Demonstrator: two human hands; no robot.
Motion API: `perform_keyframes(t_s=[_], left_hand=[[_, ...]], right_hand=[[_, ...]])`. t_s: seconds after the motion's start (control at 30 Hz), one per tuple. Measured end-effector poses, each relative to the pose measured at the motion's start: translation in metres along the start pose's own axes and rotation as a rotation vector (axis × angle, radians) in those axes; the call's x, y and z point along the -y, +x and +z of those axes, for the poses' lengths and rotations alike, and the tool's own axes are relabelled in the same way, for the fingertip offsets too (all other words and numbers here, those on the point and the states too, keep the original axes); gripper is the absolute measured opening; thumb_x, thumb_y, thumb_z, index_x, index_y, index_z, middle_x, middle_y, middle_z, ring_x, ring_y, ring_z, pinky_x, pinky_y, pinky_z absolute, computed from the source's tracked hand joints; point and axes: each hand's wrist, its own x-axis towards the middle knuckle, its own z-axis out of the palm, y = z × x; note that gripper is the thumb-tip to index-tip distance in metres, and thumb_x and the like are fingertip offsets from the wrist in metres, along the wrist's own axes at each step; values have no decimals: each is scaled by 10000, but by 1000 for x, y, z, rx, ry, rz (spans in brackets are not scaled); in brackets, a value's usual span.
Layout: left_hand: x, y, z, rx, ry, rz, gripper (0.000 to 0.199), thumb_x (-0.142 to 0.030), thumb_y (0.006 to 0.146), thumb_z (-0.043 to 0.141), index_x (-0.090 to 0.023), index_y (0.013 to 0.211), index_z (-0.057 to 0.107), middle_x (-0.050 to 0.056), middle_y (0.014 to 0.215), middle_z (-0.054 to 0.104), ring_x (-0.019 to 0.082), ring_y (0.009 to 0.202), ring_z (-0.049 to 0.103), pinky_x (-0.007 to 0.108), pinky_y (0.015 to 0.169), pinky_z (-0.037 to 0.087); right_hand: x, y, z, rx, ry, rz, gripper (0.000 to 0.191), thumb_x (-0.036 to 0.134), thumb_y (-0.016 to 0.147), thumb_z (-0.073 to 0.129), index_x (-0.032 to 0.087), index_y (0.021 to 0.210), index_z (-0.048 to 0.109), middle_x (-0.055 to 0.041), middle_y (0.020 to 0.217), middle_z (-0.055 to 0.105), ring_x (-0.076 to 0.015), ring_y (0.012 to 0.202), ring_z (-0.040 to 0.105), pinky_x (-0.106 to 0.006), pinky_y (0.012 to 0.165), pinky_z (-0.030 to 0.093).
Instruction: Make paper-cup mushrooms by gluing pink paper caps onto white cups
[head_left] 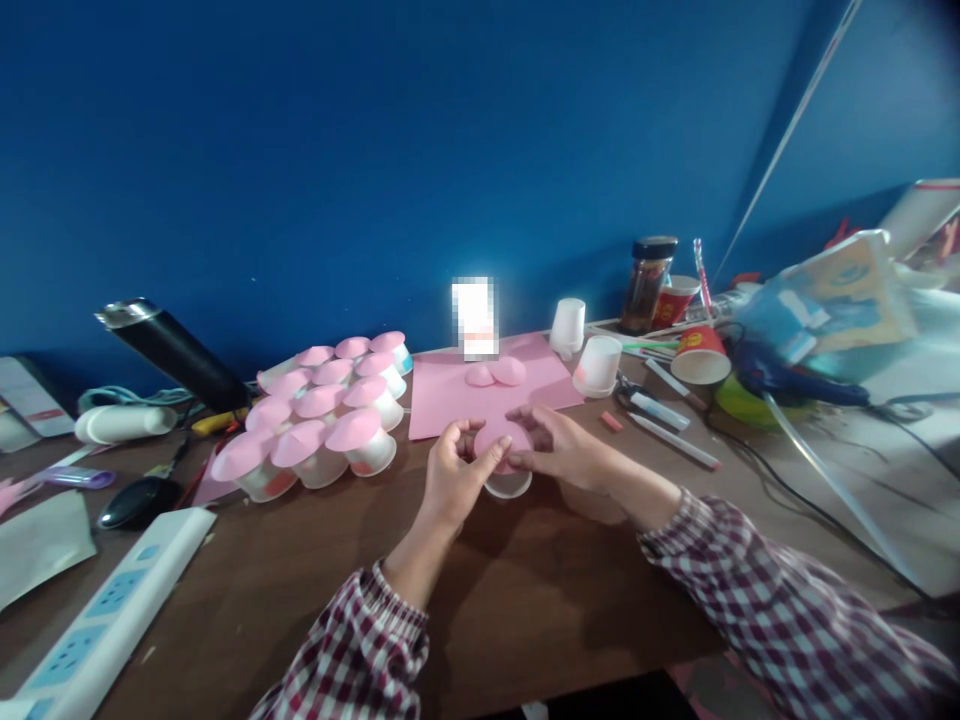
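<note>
Between my two hands is a pink paper cone (501,436), resting over an upturned white paper cup (510,487) whose rim shows below. My left hand (457,478) grips the cone's left side, its thumb lying on the paper. From the right, my right hand (562,447) pinches the cone's edge between thumb and fingers. Just beyond lies a pink paper sheet (442,400) with two small pink paper pieces (508,371) on it. To the left stand several upturned cups topped with pink cones (354,430).
Two plain white cups (598,366) stand upside down at the right. Near them lie scissors (626,390), markers (675,441), a red cup (700,355) and a brown jar (648,284). A hot glue gun (795,385) with a cord is farther right. At left are a power strip (112,610), a mouse (139,502) and a black flask (172,350).
</note>
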Motion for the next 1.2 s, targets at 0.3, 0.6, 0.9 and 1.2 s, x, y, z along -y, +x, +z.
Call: perform_keyframes(t_s=[0.3, 0.6, 0.9, 1.2], left_hand=[[2, 1, -1, -12, 12, 6, 540, -445, 637, 794, -149, 1037, 584, -25, 661, 609, 120, 600, 608, 236, 594, 496], [0, 0, 0, -28, 33, 19, 520, -440, 635, 794, -150, 1017, 592, -38, 649, 592, 97, 573, 569, 212, 576, 461], [2, 0, -1, -25, 21, 28, 501, -417, 637, 795, -148, 1008, 592, -14, 710, 616, 96, 608, 572, 209, 594, 469], [2, -1, -2, -34, 70, 41, 503, -441, 643, 790, -145, 1003, 600, -41, 634, 558, 89, 578, 536, 197, 564, 434]], right_hand=[[-2, -1, -5, 45, 35, -14, 468, 371, 789, 702, 174, 1180, 538, -118, 1209, 602, -232, 1091, 605, -396, 921, 520], [1, 1, -6, 23, 12, 16, 462, 362, 799, 699, 165, 1194, 560, -115, 1182, 633, -229, 1043, 622, -402, 890, 533], [4, 1, -9, 49, 16, 67, 423, 322, 846, 644, 146, 1218, 547, -105, 1140, 637, -206, 1001, 624, -361, 857, 540], [4, -1, -7, 50, -1, 15, 461, 376, 829, 664, 153, 1215, 547, -127, 1197, 612, -241, 1113, 585, -410, 939, 506]])
